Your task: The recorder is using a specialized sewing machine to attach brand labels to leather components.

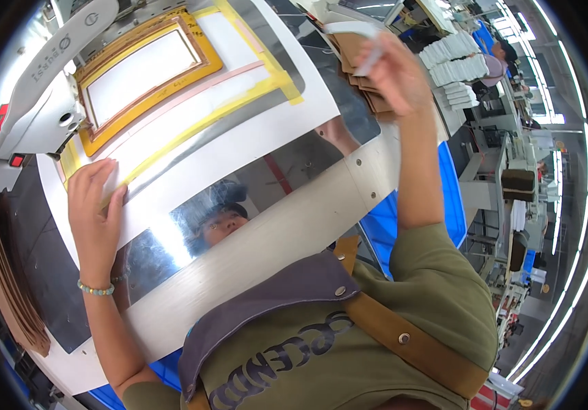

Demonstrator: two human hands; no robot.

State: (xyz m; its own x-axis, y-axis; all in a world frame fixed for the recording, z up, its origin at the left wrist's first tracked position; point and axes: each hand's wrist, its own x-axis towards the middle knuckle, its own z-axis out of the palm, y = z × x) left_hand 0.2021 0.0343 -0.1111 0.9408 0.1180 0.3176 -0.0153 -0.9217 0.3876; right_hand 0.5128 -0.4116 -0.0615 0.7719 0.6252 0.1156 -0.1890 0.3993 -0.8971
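Note:
My left hand lies on the lower left corner of a white sheet edged with yellow tape, its fingers flat and the thumb apart. On that sheet sits a yellow-orange rectangular frame with a brown inner border and a white middle. My right hand is raised at the upper right, blurred, with its fingers closed on a thin whitish piece. Close to it lies a stack of brown flat pieces.
A white sewing machine-like head stands at the upper left. Another stack of brown pieces lies along the left edge. The shiny metal table edge runs before me, with blue bins beyond it at right. White stacks and a person are farther off.

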